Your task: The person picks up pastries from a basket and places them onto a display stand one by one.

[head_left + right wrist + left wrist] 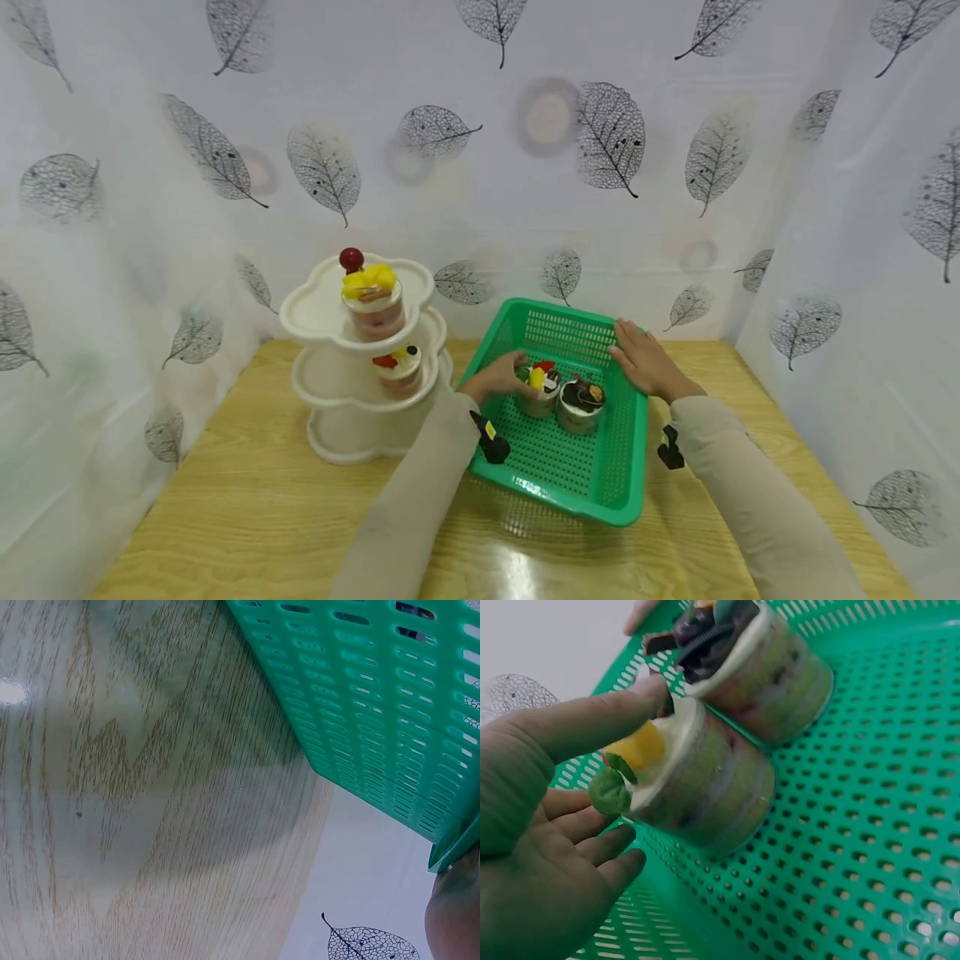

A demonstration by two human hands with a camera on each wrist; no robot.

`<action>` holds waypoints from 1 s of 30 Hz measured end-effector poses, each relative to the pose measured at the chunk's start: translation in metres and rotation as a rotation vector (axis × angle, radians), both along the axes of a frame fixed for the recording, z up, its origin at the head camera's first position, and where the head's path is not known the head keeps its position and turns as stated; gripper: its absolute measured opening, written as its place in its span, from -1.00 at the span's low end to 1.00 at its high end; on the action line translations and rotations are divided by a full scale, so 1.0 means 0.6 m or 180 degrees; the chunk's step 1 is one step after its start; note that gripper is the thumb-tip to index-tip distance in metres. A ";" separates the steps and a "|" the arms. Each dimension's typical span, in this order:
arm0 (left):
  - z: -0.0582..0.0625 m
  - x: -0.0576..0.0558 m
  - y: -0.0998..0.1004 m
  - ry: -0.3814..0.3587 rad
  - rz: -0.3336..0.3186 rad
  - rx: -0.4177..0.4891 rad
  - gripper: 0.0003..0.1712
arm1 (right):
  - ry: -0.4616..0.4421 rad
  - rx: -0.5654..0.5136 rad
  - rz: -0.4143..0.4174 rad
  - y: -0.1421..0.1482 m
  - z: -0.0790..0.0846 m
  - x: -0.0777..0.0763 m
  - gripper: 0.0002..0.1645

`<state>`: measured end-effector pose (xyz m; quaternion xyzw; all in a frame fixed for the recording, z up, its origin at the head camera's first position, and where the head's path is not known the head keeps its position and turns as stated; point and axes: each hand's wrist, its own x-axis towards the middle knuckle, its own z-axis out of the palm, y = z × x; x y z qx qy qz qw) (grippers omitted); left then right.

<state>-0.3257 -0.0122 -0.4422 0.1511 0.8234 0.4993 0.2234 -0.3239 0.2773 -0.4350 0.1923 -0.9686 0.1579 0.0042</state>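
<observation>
A green plastic basket (555,492) holds two dessert cups. One is the fruit-topped cup (712,787), with yellow fruit and a green leaf on white cream. Beside it sits the chocolate-topped cup (580,408), with dark pieces on top. My left hand (497,377) reaches into the basket at the fruit-topped cup. In the left wrist view its thumb (600,720) extends over the cream and the other fingers spread by the leaf, not closed round the cup. My right hand (651,364) rests on the basket's far right rim, fingers fairly straight.
Left of the basket stands a white three-tier stand (322,312). A cherry-and-yellow-fruit cup (375,312) is on its top tier, and another dessert cup (400,375) on the middle tier. Everything stands on a wooden table (225,517); a leaf-patterned curtain (480,183) hangs behind.
</observation>
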 end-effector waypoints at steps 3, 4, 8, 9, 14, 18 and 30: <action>-0.005 -0.001 0.000 -0.0007 -0.0036 -0.0123 0.02 | -0.0015 -0.0019 -0.0001 0.000 0.000 0.000 -0.22; -0.006 -0.001 0.000 -0.0010 -0.0042 -0.0157 0.00 | -0.0016 -0.0028 -0.0005 0.000 0.000 0.000 -0.22; -0.010 0.000 0.000 -0.0082 0.0001 -0.0202 -0.03 | 0.0002 -0.0020 -0.0006 0.000 0.000 0.001 -0.23; -0.010 0.001 0.000 -0.0100 0.0012 -0.0204 -0.04 | 0.0011 -0.0016 -0.0007 0.000 0.000 0.001 -0.23; -0.015 0.002 0.004 -0.0091 0.0084 -0.0261 -0.10 | 0.0044 -0.0039 0.0000 0.001 -0.001 0.001 -0.24; -0.015 0.004 0.007 -0.0059 0.0154 -0.0323 -0.13 | 0.0061 -0.0058 0.0010 0.002 -0.002 0.000 -0.24; -0.016 0.000 0.005 -0.0029 0.0129 -0.0372 -0.15 | 0.0041 -0.0057 -0.0002 0.000 -0.004 -0.001 -0.22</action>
